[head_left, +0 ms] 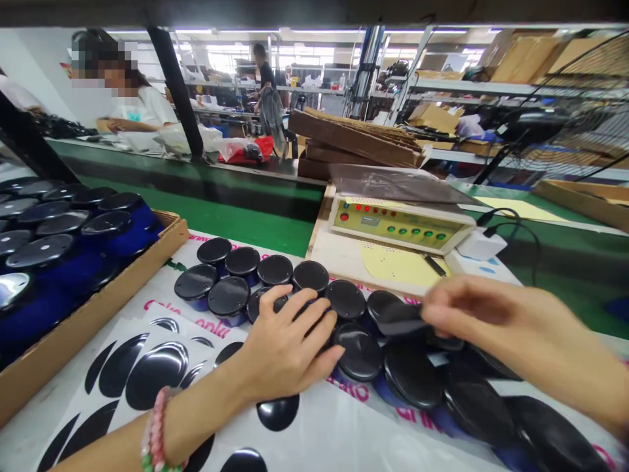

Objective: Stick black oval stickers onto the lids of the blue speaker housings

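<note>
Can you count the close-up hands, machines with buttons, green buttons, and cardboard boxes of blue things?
Left hand and right hand: 2
Machine with buttons: 1
Green buttons: 5
Cardboard box of blue things: 1
Total: 9

On the worktop (363, 426), round containers (345, 299) are standing in two rows, running from near a carton (93, 321) at left toward the near right corner. More containers are filling that carton. The person's left hand (297, 341) is spreading over the rows' middle; the right hand (464, 308) is hovering farther right, holding a disc (398, 319) above them. Sheets of discs (157, 373) are lying nearer the person, partly under the left forearm. Behind the rows, a control box (403, 223) is standing with paper (398, 262) lying before it and stacked cardboard (354, 141) resting behind it. Beyond, I'm seeing a co-worker (142, 105) at left, another person (265, 78) farther back, and shelves (457, 85) standing right.
</note>
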Available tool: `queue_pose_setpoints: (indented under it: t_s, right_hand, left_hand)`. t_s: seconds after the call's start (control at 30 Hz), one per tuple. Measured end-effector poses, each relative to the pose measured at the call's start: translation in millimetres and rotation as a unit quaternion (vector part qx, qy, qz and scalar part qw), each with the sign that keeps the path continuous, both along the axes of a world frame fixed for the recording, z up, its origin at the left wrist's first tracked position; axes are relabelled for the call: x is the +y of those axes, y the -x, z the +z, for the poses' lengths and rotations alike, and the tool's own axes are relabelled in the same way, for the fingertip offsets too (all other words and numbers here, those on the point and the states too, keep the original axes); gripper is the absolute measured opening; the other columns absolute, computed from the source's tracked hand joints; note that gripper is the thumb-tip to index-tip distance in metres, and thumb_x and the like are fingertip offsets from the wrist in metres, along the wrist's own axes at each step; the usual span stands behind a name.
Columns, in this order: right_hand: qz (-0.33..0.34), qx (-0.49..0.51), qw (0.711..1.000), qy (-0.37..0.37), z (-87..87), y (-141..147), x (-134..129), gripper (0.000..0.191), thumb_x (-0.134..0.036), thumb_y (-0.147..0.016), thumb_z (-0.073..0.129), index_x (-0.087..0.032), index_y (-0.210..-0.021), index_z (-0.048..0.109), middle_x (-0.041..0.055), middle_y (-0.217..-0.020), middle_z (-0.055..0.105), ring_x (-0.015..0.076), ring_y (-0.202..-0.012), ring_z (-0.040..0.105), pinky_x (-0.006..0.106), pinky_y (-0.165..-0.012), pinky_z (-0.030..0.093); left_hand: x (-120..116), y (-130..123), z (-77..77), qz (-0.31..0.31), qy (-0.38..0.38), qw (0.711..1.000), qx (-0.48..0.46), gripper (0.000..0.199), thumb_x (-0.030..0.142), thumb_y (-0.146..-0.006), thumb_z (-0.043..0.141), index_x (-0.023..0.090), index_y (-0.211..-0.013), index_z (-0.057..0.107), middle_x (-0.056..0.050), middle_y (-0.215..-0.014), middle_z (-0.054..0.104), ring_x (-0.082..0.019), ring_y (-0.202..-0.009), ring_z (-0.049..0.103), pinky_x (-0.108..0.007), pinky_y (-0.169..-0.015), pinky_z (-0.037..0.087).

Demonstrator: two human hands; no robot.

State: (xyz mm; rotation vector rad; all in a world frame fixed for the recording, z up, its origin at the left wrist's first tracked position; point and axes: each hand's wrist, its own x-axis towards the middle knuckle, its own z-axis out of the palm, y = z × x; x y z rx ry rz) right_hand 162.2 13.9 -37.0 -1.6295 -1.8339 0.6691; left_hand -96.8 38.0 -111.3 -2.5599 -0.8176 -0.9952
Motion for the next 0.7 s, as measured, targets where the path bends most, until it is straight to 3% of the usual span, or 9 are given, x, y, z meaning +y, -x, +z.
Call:
queue_pose_setpoints:
  t_s: [0.1,0.2,0.33,0.7]
  right_hand:
    - [0.05,0.086,0.992,0.082,-10.8,20.3,44.4,0.041,-0.061,-0.075,0.06,-0.021,-0.07,0.061,0.0004,-0.071,0.059,0.016,-0.066,0.051,0.027,-0.06,0.038]
    - [0.034,0.151,0.981,0.116,-28.1,36.2,65.3,0.042,-0.06,-0.073,0.063,-0.019,-0.071,0.06,-0.0001,-0.077,0.057,0.0157,-0.073,0.05,0.027,-0.068,0.036]
    - [0.026,0.167,0.974,0.149,-39.0,37.6,65.7,0.04,-0.058,-0.072,0.064,-0.018,-0.072,0.06,-0.0001,-0.074,0.057,0.0163,-0.073,0.049,0.028,-0.069,0.035]
    - [0.05,0.074,0.992,0.094,-45.0,35.3,64.3,0.027,-0.046,-0.08,0.054,-0.021,-0.07,0.057,0.0013,-0.077,0.059,0.0197,-0.076,0.053,0.032,-0.07,0.038]
  left_hand:
    - [-2.6,-2.2,-1.9,0.001,0.024,1.0,0.008,0.03,0.033,-0.091,0.048,0.014,-0.107,0.065,-0.008,-0.11,0.067,-0.025,-0.103,0.056,-0.045,-0.094,0.027]
    - [-3.1,-0.7,-3.4,0.004,0.037,0.999,0.004,0.029,0.031,-0.09,0.051,0.014,-0.109,0.065,-0.009,-0.112,0.067,-0.025,-0.101,0.057,-0.046,-0.093,0.028]
    - [-2.1,1.9,-3.4,-0.004,0.041,0.999,0.012,0.027,0.028,-0.089,0.053,0.013,-0.107,0.066,-0.01,-0.113,0.067,-0.026,-0.099,0.058,-0.046,-0.092,0.031]
    - [0.2,1.9,-0.5,-0.004,0.049,0.998,0.033,0.026,0.028,-0.089,0.053,0.014,-0.105,0.068,-0.01,-0.113,0.067,-0.026,-0.097,0.059,-0.046,-0.089,0.033]
